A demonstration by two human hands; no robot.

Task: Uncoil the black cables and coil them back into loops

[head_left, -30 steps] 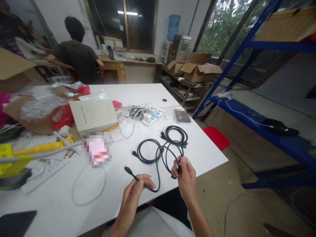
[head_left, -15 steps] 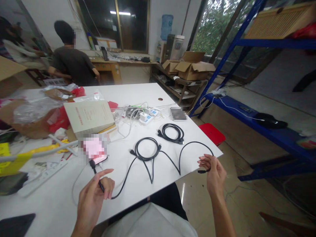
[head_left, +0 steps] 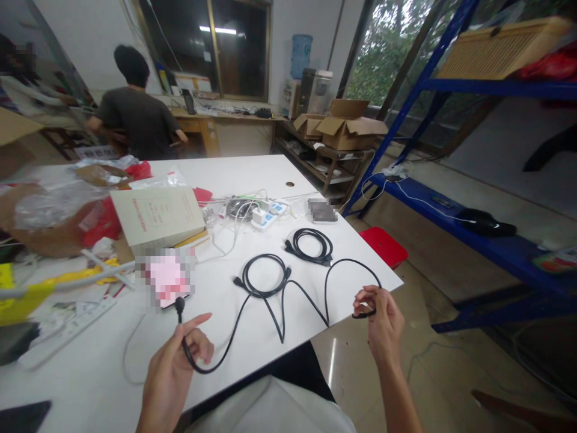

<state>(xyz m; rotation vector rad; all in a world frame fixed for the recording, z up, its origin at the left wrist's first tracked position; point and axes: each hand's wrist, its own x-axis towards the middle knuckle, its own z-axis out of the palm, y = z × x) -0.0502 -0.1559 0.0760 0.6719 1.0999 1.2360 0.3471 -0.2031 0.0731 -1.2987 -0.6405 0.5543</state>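
Observation:
My left hand [head_left: 180, 352] pinches a black cable [head_left: 237, 323] just below its plug [head_left: 180, 304], which points up and away from me. The other end of this cable is in the closed fingers of my right hand [head_left: 384, 319], beyond the table's front edge. Its plug [head_left: 362, 314] sticks out to the left under the fingertips. Between my hands the cable runs in loose bends over the table. A coiled black cable [head_left: 265, 294] lies in the middle, touched by the loose one, with a second coil [head_left: 330, 245] behind it to the right.
On the left of the white table [head_left: 252, 171] are a grey-white book [head_left: 162, 213], a blurred pink item [head_left: 166, 278], plastic bags and a power strip [head_left: 72, 334]. White chargers [head_left: 265, 218] stand farther back. A red stool [head_left: 383, 245] and blue shelf [head_left: 419, 198] are at right.
The left plug has tilted more upright and shifted right, and the cable below it now bows out under my hand. My right hand has turned the other plug slightly. The view has shifted a little.

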